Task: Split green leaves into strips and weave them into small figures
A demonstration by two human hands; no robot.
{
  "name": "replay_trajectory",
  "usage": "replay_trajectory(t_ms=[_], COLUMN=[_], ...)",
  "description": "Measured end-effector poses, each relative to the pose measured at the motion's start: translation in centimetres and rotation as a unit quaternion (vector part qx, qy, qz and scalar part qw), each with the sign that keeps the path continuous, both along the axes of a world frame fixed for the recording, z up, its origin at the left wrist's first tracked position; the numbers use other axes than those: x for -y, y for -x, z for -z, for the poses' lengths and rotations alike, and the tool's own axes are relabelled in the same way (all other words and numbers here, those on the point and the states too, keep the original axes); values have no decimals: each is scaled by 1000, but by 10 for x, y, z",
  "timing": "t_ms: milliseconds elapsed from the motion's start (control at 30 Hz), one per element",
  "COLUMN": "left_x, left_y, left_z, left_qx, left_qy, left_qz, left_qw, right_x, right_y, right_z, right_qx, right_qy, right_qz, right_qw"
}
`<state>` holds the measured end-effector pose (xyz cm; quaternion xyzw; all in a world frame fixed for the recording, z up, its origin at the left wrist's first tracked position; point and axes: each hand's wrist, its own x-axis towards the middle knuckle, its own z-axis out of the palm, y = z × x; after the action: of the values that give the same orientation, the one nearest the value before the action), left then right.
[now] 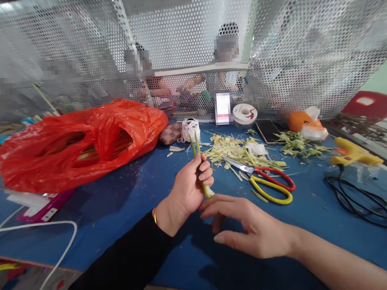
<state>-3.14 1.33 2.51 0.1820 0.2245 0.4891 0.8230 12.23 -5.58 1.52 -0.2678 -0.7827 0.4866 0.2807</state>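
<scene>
My left hand, with a gold bracelet at the wrist, is closed round a green plant stem. Two narrow leaf tips rise above the fist, and a pale cut end shows below it. My right hand hovers just under that lower end, thumb apart from the slightly curled fingers, nothing visible between them. Whether its fingertips touch the stem or the left hand, I cannot tell. Beyond the hands lie scissors with one red and one yellow handle, blades towards a pile of pale green plant scraps.
A red plastic bag fills the left of the blue table. White string, a ribbon roll and a dark phone stand at the back. To the right lie a yellow glue gun and black cable. Perforated panels stand behind.
</scene>
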Motion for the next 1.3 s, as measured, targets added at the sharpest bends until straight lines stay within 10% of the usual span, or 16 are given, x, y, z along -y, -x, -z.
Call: replay_trajectory(t_ms=[133, 367, 967, 1300], left_x=[4, 20, 24, 16], left_y=[0, -6, -11, -23], left_z=[-2, 1, -1, -23], left_qx=[-72, -201, -411, -383], left_qy=[-68, -170, -273, -240], left_qz=[7, 122, 171, 152], left_qw=[995, 957, 853, 879], right_x=[-6, -32, -31, -28], right_y=[-5, -20, -28, -28], right_z=[-7, -4, -25, -26], right_qx=[-1, -127, -243, -235], right_qy=[4, 52, 81, 114], right_qz=[7, 422, 389, 380], right_qw=[1000, 896, 885, 887])
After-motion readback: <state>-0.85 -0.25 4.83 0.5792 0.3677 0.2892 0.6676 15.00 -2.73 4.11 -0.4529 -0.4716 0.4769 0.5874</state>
